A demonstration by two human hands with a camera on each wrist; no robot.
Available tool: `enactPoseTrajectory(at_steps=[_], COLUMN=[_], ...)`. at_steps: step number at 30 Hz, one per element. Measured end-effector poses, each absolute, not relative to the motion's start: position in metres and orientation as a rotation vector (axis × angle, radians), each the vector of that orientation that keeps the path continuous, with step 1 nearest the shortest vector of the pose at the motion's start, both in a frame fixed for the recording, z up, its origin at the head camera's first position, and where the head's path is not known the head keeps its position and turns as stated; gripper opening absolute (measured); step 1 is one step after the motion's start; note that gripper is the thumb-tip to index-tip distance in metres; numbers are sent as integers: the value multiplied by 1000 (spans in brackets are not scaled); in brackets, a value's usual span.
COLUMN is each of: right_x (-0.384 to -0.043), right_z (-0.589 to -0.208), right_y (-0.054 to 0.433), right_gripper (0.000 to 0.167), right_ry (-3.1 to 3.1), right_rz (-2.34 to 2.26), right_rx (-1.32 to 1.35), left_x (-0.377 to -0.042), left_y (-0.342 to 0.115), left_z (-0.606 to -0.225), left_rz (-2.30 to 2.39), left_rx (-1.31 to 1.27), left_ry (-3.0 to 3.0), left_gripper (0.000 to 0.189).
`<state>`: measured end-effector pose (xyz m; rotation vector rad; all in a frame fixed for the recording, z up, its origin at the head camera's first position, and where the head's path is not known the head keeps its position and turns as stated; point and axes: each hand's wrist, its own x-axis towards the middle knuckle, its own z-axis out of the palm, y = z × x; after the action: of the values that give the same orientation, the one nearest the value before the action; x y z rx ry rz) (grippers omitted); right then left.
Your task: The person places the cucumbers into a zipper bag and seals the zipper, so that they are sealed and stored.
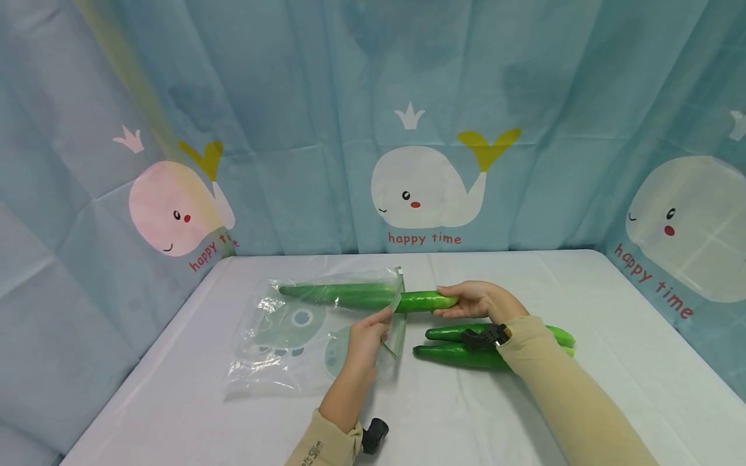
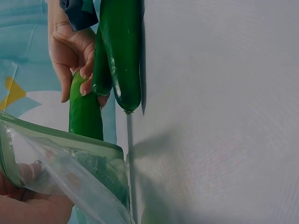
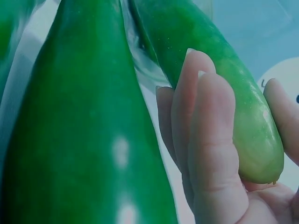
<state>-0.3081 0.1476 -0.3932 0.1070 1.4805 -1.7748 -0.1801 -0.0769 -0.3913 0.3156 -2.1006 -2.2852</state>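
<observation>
A long green cucumber (image 1: 425, 301) lies mostly inside a clear zip bag (image 1: 274, 378), its pale end sticking out of the opening. My right hand (image 1: 474, 299) grips that pale end, thumb on one side and fingers on the other, as the right wrist view shows. At the bag's green-edged mouth (image 2: 65, 133), my left hand (image 1: 366, 343) pinches the rim, part of its fingers seen through the plastic. Two more cucumbers (image 1: 454, 355) lie side by side on the table below my right wrist, partly hidden by the sleeve and wrist camera.
A white cloth covers the table (image 1: 466, 421). The bag bears pale green cartoon prints (image 1: 303, 317) and lies flat to the left. Behind the table hangs a blue curtain (image 1: 291, 194) with whale pictures, and it wraps round both sides.
</observation>
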Motion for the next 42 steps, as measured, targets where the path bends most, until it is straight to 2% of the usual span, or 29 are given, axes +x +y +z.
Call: enactPoseTrajectory(at_steps=[42], right_x=[-313], right_z=[-396], right_y=[115], right_gripper=[25], right_ry=[1426], right_rz=[-1754], right_rx=[144], left_x=[-180], left_y=[-75], left_z=[-391], left_rz=[-2283], left_rx=[327], left_ry=[-2092], left_gripper=[39])
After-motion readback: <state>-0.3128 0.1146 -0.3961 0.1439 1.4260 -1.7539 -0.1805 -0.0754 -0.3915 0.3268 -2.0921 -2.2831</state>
